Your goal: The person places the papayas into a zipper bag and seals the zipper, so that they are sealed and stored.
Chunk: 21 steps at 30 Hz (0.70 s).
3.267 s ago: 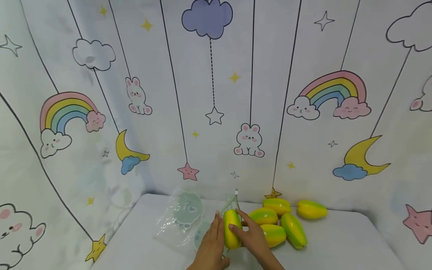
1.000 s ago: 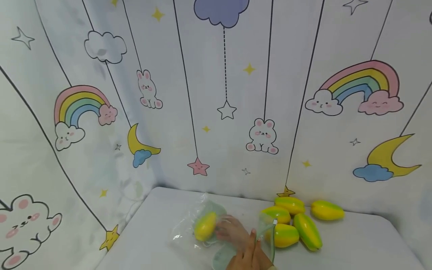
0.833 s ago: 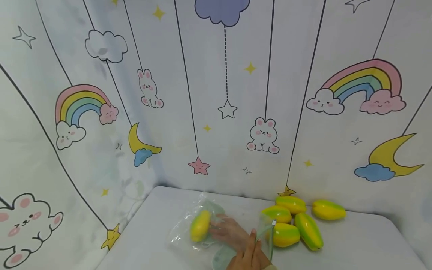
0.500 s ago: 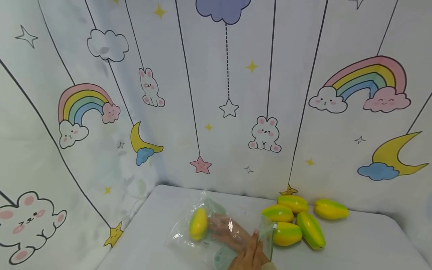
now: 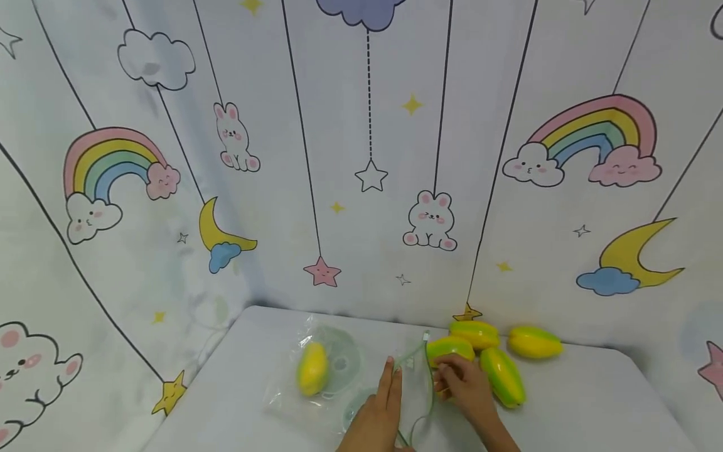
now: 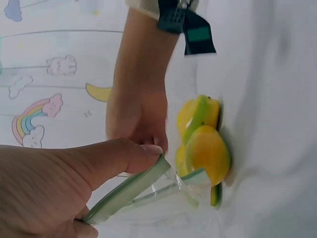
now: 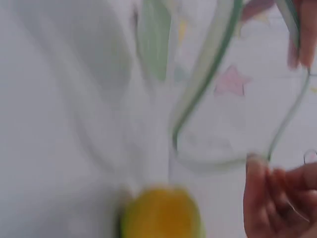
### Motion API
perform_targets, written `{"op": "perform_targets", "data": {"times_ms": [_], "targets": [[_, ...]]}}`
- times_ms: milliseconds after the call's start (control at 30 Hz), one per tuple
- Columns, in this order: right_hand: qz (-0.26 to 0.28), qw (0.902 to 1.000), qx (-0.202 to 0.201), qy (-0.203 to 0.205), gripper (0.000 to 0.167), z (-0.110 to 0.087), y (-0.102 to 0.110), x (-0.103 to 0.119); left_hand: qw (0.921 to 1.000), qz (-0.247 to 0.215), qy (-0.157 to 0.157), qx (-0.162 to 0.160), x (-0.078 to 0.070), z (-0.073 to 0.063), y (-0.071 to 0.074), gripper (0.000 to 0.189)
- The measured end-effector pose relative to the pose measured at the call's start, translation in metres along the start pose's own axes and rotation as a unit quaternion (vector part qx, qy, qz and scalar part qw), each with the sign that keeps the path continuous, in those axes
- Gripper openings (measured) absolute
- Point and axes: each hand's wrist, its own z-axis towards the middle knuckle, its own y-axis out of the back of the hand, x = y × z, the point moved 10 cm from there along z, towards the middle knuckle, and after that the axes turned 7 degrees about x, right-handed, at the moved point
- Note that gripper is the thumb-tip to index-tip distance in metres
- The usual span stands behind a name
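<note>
A clear plastic zip bag (image 5: 346,361) with pale green printed shapes lies on the white table, its green-edged mouth spread. One yellow-and-green fruit (image 5: 312,369) is inside it, toward the far left end. My left hand (image 5: 375,408) holds the left side of the mouth; in the left wrist view the thumb presses on the green zip strip (image 6: 131,191), with fingertips showing beneath. My right hand (image 5: 469,389) is at the opposite side, thumb and fingertips (image 7: 256,166) pinching the rim in the right wrist view. Its curled fingers partly cover another fruit.
Several more yellow-and-green fruits sit at the right, among them one (image 5: 503,378) beside my right hand and another (image 5: 535,342) farther back. The white table (image 5: 587,402) ends at a cloth backdrop (image 5: 361,251) printed with rainbows, moons and bunnies.
My right hand has come out of the bag and moved right to its rim, leaving the fruit inside. The left hand has shifted left, and the mouth is now spread wider.
</note>
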Motion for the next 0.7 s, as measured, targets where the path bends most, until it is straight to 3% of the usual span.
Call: {"op": "perform_targets", "data": {"times_ms": [67,133,167,233,333,433,700], "targets": [[-0.124,0.9889,-0.080,-0.011,0.027,-0.009,0.039,-0.002,0.9999,-0.003,0.008,0.007,0.004,0.001,-0.001,0.113],[-0.251,0.9598,-0.125,-0.014,0.035,-0.015,0.069,-0.006,0.9998,-0.005,0.014,0.010,0.007,0.000,-0.002,0.113],[-0.296,0.9462,-0.129,-0.017,0.042,-0.016,0.078,-0.011,0.9998,-0.004,0.018,0.009,0.009,0.000,-0.003,0.113],[-0.340,0.9344,-0.098,-0.044,0.056,-0.012,0.088,-0.029,0.9993,-0.007,0.033,0.018,0.013,-0.001,-0.007,0.114],[-0.366,0.9270,-0.043,-0.071,0.065,-0.002,0.089,-0.053,0.9969,-0.020,0.066,0.039,0.021,0.000,-0.012,0.113],[-0.359,0.9291,-0.003,-0.088,0.069,0.005,0.085,-0.068,0.9946,-0.024,0.085,0.055,0.024,0.002,-0.018,0.113],[-0.345,0.9347,-0.015,-0.084,0.083,-0.006,0.095,-0.069,0.9913,-0.037,0.098,0.079,0.022,0.005,-0.030,0.106]]}}
